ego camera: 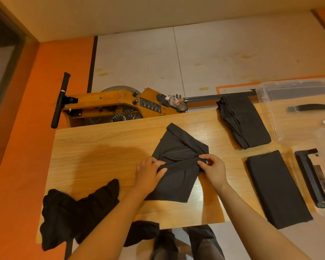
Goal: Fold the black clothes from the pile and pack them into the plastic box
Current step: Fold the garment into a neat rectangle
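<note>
A dark garment (178, 147) lies partly folded in the middle of the wooden table (101, 147). My left hand (148, 170) pinches a crease at its left edge. My right hand (213, 167) pinches the cloth at its right edge. A crumpled pile of black clothes (77, 212) sits at the table's near left corner and hangs over the edge. Two folded black pieces lie to the right, one (276, 188) near the front and another (242, 119) farther back. The clear plastic box (270, 113) stands at the far right.
A black-framed lid (311, 177) rests at the right edge beside the box. Behind the table stands a wooden rowing machine (111, 106) with a black handle and a water bottle (174, 101) on it. Orange flooring runs along the left.
</note>
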A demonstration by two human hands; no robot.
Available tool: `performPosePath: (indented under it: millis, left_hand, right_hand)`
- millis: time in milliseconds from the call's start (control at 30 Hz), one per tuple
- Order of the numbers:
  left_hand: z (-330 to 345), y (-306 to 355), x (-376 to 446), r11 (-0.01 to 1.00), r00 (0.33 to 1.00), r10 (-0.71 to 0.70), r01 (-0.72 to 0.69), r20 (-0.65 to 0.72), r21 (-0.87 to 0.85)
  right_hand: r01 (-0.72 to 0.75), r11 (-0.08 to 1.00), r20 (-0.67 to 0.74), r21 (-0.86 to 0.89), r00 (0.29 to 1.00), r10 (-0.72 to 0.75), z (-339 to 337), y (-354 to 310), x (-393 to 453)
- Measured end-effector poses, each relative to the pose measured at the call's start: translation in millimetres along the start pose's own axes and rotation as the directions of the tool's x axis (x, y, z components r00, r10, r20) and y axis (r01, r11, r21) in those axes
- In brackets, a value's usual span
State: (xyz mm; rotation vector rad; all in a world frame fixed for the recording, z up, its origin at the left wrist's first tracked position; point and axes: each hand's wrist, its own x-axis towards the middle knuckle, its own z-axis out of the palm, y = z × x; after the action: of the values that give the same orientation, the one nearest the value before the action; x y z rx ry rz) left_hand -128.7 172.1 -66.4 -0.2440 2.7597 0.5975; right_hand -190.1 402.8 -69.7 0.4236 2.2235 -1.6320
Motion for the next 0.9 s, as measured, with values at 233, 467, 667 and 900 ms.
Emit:
performPosePath:
  millis: [233,467,667,900]
  left_hand:
    - [-13.1,-0.2,10.9,0.983,0.990,-0.097,0.112,0.102,-0.147]
    - [-19.4,-2.0,13.1,0.977,0.990,-0.104,0.120,0.099,-0.174]
    - [-22.0,-9.8,14.8,0.964,0.997,0.000,0.022,0.082,-0.265]
    - [-29.1,3.4,24.6,0.889,1.000,-0.022,0.018,-0.001,-0.457]
  right_hand:
    - [-0.048,0.995,0.059,0.082,0.997,0.043,-3.4,2.0,-0.6]
    - [-0.093,0.985,0.066,0.146,0.994,0.084,-5.6,4.2,0.1]
    - [-0.133,0.973,0.052,0.189,0.991,0.125,-16.3,3.2,1.1]
    - [-0.125,0.964,-0.034,0.233,0.990,0.136,-35.5,0.1,2.6]
